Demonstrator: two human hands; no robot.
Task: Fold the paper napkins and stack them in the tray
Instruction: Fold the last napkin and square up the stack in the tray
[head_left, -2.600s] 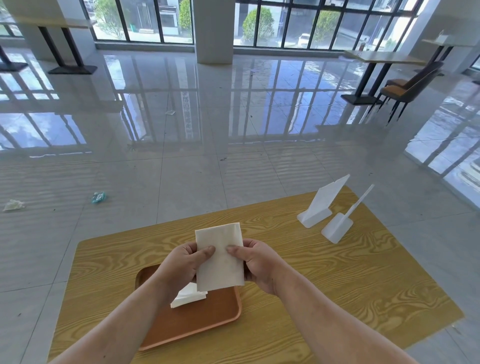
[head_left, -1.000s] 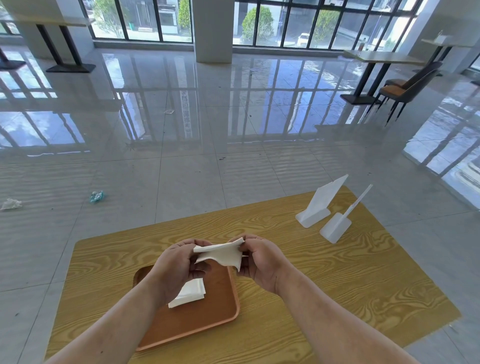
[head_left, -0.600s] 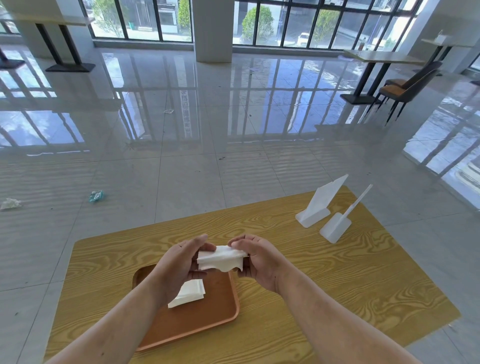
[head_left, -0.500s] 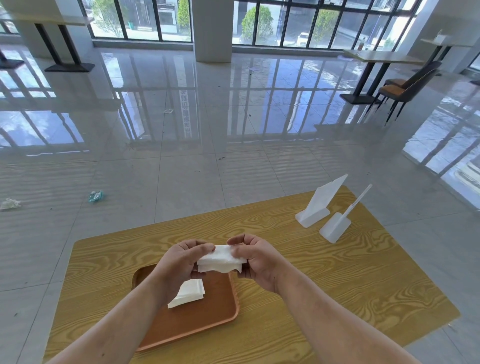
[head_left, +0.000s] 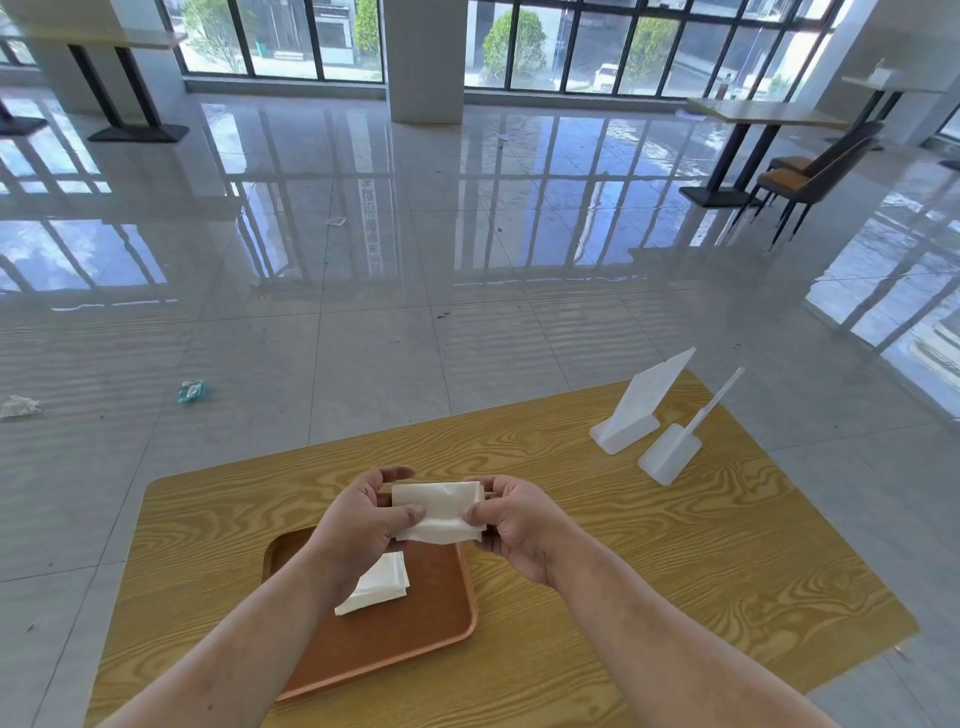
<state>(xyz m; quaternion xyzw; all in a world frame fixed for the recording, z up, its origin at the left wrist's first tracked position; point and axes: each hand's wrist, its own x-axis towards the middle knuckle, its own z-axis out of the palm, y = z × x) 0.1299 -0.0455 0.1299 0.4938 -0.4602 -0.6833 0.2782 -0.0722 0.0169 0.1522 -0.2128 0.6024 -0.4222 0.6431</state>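
A white paper napkin (head_left: 439, 512), folded into a small rectangle, is held in the air between both hands above the far edge of the brown tray (head_left: 395, 634). My left hand (head_left: 358, 525) pinches its left end with thumb and fingers. My right hand (head_left: 511, 519) pinches its right end. A small stack of folded napkins (head_left: 382, 584) lies in the tray, partly hidden by my left wrist.
The tray sits on a yellow wood-grain table (head_left: 649, 561). Two white plastic sign stands (head_left: 631, 415) (head_left: 675, 449) are at the table's far right. Beyond the table is shiny tiled floor with bits of litter (head_left: 191, 391), and a chair (head_left: 815, 176) far right.
The napkin was upright and half folded; both hands folded it down into a smaller rectangle and now hold it flat and pressed between them.
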